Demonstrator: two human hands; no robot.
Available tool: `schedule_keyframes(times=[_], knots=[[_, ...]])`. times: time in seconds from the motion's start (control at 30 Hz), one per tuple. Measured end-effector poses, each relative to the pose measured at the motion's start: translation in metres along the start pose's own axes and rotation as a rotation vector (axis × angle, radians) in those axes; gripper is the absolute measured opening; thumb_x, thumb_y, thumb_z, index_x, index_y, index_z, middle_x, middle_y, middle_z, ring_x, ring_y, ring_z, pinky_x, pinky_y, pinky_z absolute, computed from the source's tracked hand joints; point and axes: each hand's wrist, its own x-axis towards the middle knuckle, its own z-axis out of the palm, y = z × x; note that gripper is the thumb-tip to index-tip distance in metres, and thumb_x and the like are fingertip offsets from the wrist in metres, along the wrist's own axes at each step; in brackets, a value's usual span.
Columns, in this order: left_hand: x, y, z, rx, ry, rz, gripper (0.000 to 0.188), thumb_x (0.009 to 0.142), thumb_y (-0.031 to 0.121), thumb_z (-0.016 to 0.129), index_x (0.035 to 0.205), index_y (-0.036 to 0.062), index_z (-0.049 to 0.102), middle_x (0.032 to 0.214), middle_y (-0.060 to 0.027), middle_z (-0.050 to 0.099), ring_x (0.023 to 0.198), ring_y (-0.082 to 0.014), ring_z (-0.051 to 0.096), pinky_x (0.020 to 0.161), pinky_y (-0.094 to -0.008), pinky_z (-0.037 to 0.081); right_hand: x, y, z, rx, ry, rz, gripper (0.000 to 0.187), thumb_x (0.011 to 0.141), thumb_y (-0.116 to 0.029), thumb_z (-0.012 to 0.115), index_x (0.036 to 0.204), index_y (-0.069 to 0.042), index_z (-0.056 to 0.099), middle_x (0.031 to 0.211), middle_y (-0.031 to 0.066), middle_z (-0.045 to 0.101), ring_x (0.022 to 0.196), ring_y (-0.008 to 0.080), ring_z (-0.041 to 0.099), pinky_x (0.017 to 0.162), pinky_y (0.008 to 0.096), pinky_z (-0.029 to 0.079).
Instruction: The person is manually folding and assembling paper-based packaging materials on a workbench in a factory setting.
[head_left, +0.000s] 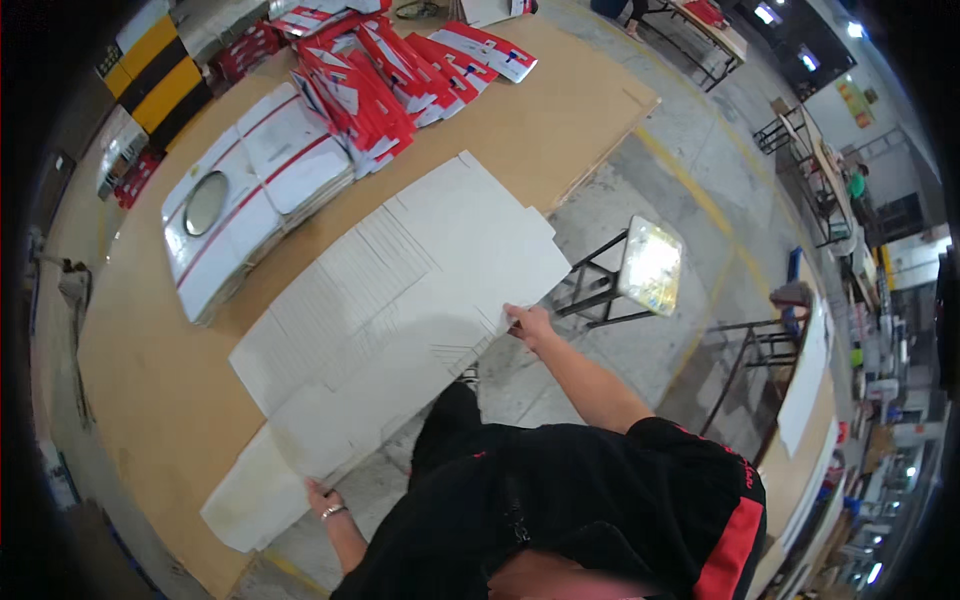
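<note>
A large pale cardboard sheet [400, 290], marked with rows of thin cut or crease lines, lies across the near side of the brown table, its front edge jutting past the tabletop. My right hand [530, 327] pinches that edge toward the right end, thumb on top and the other fingers partly hidden underneath. Farther left along the same edge, my left hand [325, 498] grips the sheet near its narrower end; a bracelet or watch [332, 511] circles that wrist. Beyond the sheet sits a tied stack of white, red-striped flat cartons [265, 165] with a round roll of tape [206, 203] on top.
Red and white printed cartons [375, 90] are heaped at the far side of the brown table [160, 390]. A stool with a shiny top [652, 265] stands right of the table. Yellow-black striped blocks [160, 75] are at far left. Other worktables [820, 170] line the right.
</note>
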Motion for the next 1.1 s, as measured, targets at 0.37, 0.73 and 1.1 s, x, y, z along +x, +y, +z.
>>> schedule_keyframes(times=[0.37,0.73,1.1], knots=[[-0.068,-0.075,0.169,-0.284,0.158,-0.092,0.031,0.089,0.016,0.066,0.116,0.0011,0.059,0.112,-0.0120,0.066,0.103,-0.0288,0.063,0.090,-0.0471,0.053,0.100,-0.108,-0.068,-0.021,0.061,-0.002,0.033,0.078,-0.012,0.077,0.100,0.002,0.056,0.092,0.0100,0.062,0.079,0.0231,0.064,0.062,0.0405,0.057],[-0.128,-0.110,0.271,-0.234,0.306,0.013,0.027,0.089,0.026,0.068,0.102,0.0033,0.063,0.101,-0.0091,0.068,0.092,-0.0246,0.065,0.084,-0.0411,0.055,0.157,-0.185,-0.102,0.026,-0.030,0.023,0.034,0.077,-0.012,0.077,0.098,0.005,0.056,0.095,0.0138,0.059,0.081,0.0258,0.064,0.061,0.0391,0.057],[-0.156,-0.153,0.343,-0.423,0.325,0.058,0.017,0.089,0.018,0.068,0.097,0.0035,0.064,0.092,-0.0043,0.067,0.085,-0.0153,0.063,0.079,-0.0309,0.054,0.222,-0.232,-0.131,-0.070,-0.087,0.058,0.046,0.079,-0.017,0.077,0.106,0.007,0.050,0.097,0.0157,0.058,0.078,0.0247,0.063,0.064,0.0388,0.058]])
